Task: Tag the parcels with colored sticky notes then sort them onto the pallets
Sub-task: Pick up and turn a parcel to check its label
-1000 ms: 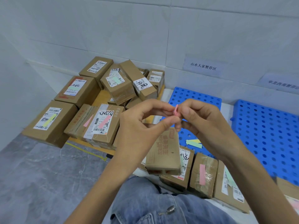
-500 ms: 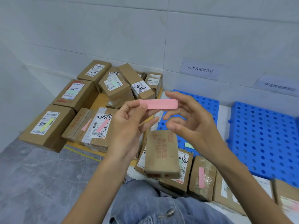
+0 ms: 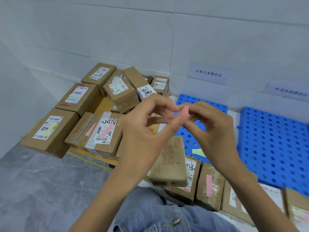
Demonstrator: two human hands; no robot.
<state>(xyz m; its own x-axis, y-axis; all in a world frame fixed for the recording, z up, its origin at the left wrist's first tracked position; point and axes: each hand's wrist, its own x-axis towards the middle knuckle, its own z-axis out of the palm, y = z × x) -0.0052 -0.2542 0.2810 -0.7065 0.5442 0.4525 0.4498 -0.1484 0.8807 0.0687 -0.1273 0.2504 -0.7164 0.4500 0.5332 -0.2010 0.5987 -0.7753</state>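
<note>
Head: sign [image 3: 207, 73] "山水人家暂存区" above pallet [image 3: 187, 99]

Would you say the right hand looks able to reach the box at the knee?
Probably yes: the box lies just below the right hand with nothing between. Both it and the left hand pinch the pink notes, though, so it must let go first.
</note>
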